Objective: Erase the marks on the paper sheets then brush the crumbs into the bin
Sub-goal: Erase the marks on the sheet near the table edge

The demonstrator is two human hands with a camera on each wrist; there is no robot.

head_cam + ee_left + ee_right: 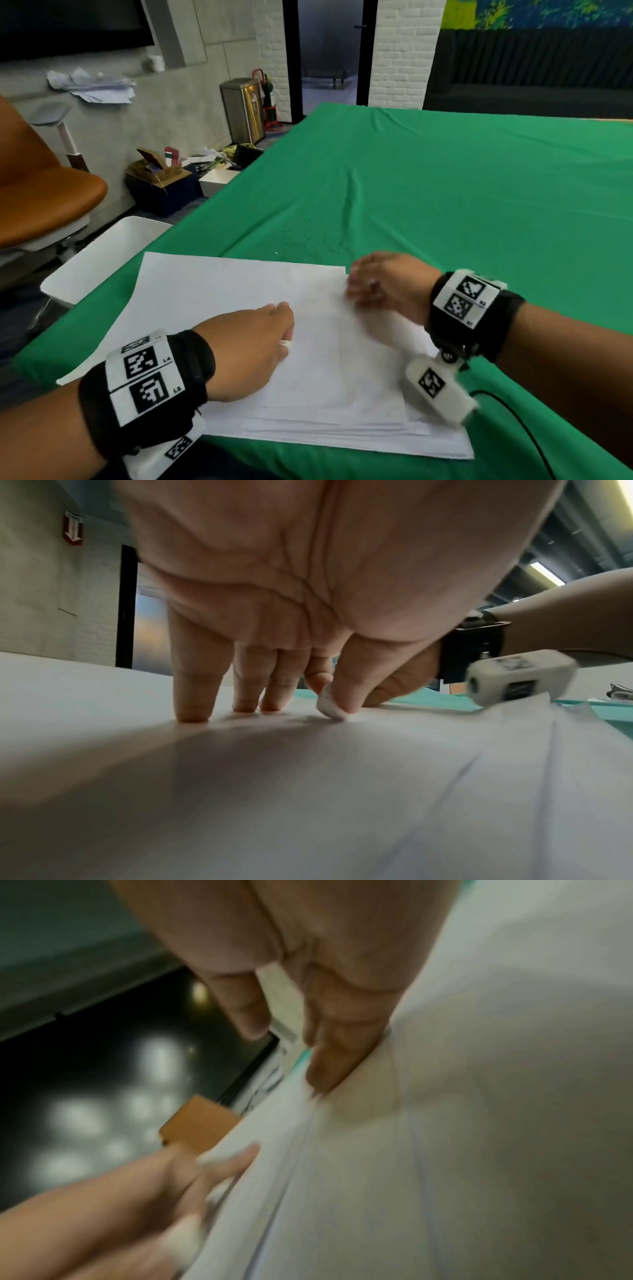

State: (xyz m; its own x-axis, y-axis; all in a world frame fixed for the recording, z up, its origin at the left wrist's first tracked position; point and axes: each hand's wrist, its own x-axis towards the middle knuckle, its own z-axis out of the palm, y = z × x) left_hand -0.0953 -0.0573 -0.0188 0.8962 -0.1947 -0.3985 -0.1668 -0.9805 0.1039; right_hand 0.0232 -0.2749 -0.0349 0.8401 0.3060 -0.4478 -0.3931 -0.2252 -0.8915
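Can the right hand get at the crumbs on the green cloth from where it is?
Probably yes: the right hand sits at the paper's far corner, the crumbs lie just beyond on open cloth, nothing between.

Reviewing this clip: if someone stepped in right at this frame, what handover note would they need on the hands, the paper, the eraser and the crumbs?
Left hand: pinches the small white eraser between thumb and forefinger, its tip on the top sheet; the other fingertips press the paper.
Right hand: blurred with motion at the far right edge of the paper sheets; it appears to hold nothing.
Sheets: stacked on the green cloth, with no clear marks visible on top.
Crumbs: scattered on the cloth beyond the sheets.
White bin: just off the table's left edge.
Left: check the lower sheets, then brush the crumbs into the bin.
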